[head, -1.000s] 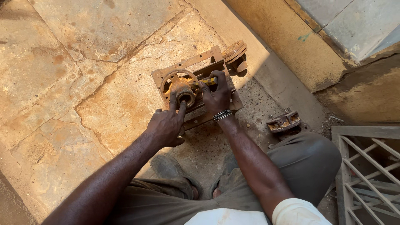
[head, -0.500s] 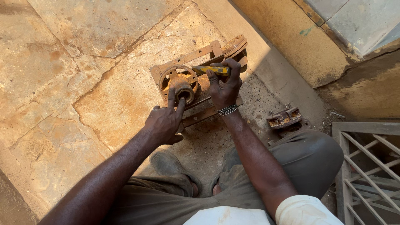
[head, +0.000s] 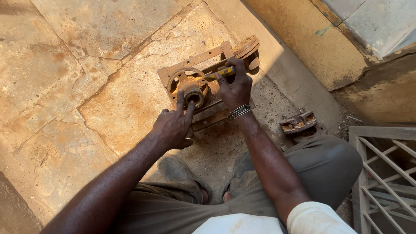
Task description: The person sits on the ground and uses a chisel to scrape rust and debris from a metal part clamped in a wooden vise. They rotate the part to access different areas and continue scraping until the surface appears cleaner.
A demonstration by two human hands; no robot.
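- Rusty machine assembly [head: 203, 82] lying flat on the stone floor [head: 86, 86], just ahead of the knees, close to the step of the yellowish wall [head: 312, 47]: a rectangular iron frame, brown and scaled all over, with a round wheel-like ring inside it.
- Short cylindrical hub [head: 193, 92] standing at the centre of the ring, its end face paler and worn smooth; a grooved pulley [head: 247, 45] at the far corner of the frame.
- Left hand [head: 173, 125] half spread, index and middle fingers stretched out and pressed against the hub from the near side, apparently to steady the piece while the other hand works; nothing gripped.
- Right hand [head: 235, 86] curled tight around a yellow-handled tool [head: 221, 73], likely a screwdriver, laid across the frame with its tip pointing toward the ring; tip too small to tell where it seats. Metal bracelet [head: 239, 111] at the wrist.
- Small rusted bracket part [head: 298, 121] set apart on the floor to the right, near the right knee, well clear of the frame.
- Floor of broad, cracked sandstone slabs, rough and stained, gritty cement patch under the frame.
- Worn sandal [head: 180, 171] planted just behind the left hand; grey trousers [head: 312, 169] over bent knees.
- Pale metal grille [head: 385, 173] with slanted bars at the right edge.
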